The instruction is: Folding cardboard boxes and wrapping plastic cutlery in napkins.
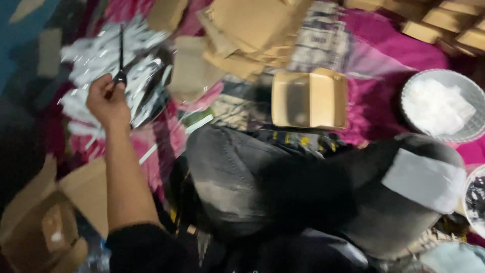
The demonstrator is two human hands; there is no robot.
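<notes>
As I hold my left hand (pixel 107 101) out over the pink cloth (pixel 389 55), my fingers (pixel 112 87) are clenched round the lower end of a thin black utensil (pixel 120 53), and its long stem stands up straight out of my fist. The picture is blurred, so I cannot tell whether it is a fork, a spoon or a knife. Just behind it, touching or nearly so, lies a heap of clear wrapped packets (pixel 108 58), white and shiny, spread under and to the right of my knuckles. My right hand is out of view. To the right of the heap, well apart from my fist, an open brown paper box (pixel 309 98) sits past my knee (pixel 230 167). Beyond it, a loose pile of flat brown cartons (pixel 252 30). Far right, a white basket (pixel 472 91) holds white napkins (pixel 435 106). Down at my left elbow, a brown cardboard box (pixel 35 227) gapes open.
</notes>
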